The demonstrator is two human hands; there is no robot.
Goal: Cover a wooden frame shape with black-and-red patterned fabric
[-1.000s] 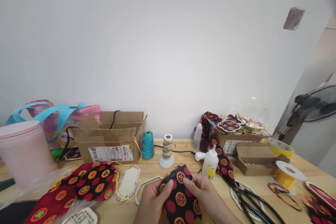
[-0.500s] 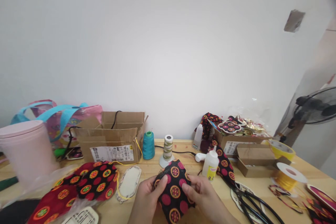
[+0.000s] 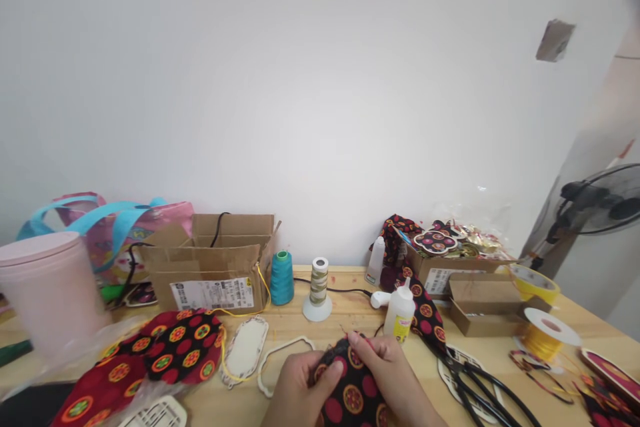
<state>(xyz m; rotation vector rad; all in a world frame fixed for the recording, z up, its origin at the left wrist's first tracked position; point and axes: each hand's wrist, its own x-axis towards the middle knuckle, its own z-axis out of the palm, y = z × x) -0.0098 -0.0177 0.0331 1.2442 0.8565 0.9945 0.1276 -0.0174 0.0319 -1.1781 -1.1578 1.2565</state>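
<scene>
Between my two hands is a piece of black patterned fabric (image 3: 353,395) with red dots and orange-ringed flowers. My left hand (image 3: 300,387) pinches its left side, thumb on top. My right hand (image 3: 387,370) grips its upper right edge with thumb and fingers pressed together. The lower part of the fabric runs out of the bottom of the view. Just beyond my left hand, a thin pale wooden frame (image 3: 265,361) lies on the table, partly covered by the hand. A glue bottle (image 3: 401,315) stands behind my right hand.
Scissors (image 3: 470,373) lie at right near a yellow thread spool (image 3: 547,335). Behind stand a teal thread cone (image 3: 283,280), a patterned thread spool (image 3: 319,283) and a cardboard box (image 3: 210,273). Left are red patterned fabric (image 3: 113,380) and a pink lidded bin (image 3: 55,293).
Both hands and the fabric have moved lower and slightly right. My right hand has shifted its grip up to the fabric's top edge. The thin wooden frame now shows beside my left hand.
</scene>
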